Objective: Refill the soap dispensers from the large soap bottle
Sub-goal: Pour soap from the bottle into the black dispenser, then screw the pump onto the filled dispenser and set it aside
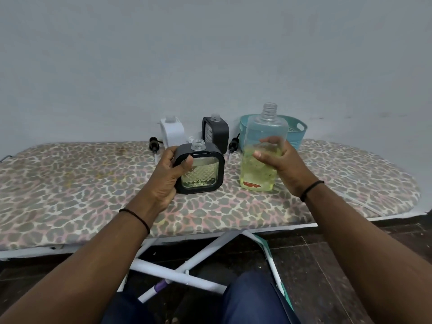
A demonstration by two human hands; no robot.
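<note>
Uncapped black dispenser (203,170) stands upright beside half-full yellow soap bottle (264,157).

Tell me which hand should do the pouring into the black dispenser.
Probably right: the right hand already grips the uncapped large soap bottle, while the left hand holds the open-necked black dispenser.

Left hand (167,176) gripping black dispenser (201,170), right hand (279,161) holding soap bottle (264,148)

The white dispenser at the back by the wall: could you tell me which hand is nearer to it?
Left. The left hand grips the black dispenser just in front of the white dispenser; the right hand holds the large soap bottle farther right.
</note>
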